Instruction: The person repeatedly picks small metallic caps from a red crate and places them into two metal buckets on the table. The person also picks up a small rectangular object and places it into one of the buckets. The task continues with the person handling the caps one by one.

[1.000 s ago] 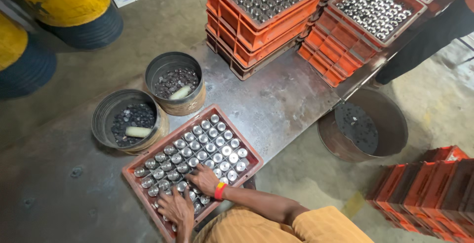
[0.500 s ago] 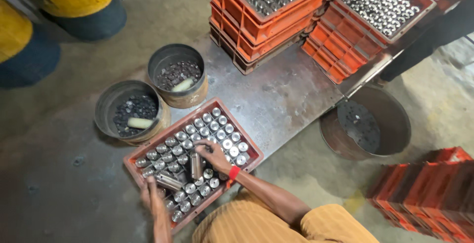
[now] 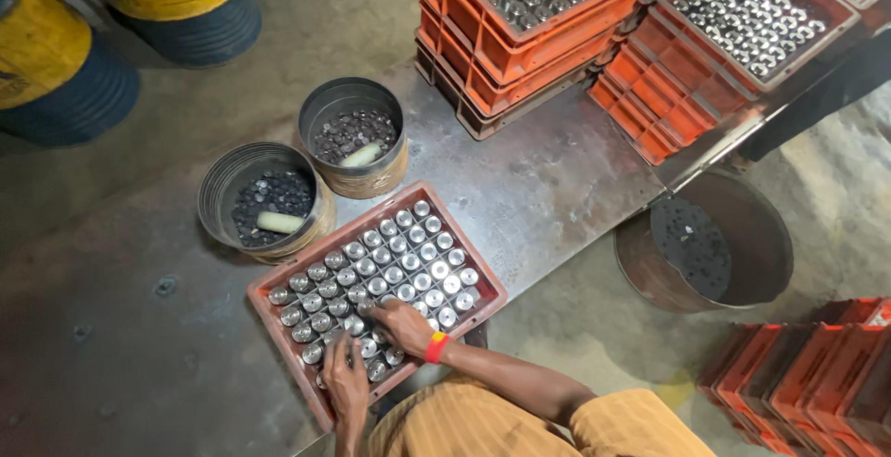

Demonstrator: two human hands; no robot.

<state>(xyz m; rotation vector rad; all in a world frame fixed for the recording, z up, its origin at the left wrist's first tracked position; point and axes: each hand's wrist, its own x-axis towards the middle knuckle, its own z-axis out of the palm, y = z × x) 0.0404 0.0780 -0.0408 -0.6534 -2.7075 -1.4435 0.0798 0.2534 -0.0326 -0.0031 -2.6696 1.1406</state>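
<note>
Steel cylinders (image 3: pixel 390 267) in orange crate (image 3: pixel 278 325) — left hand (image 3: pixel 345 385), right hand (image 3: pixel 401 322) atop.

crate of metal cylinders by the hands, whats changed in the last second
Half a second ago a couple of cylinders lay on their sides on top of the rows; now the metal cylinders in the red crate all stand upright. The left hand, which was at the crate's near-left edge, has moved in onto the front rows, beside the right hand. Both lie flat, gripping nothing. The two round tins stayed put.
</note>
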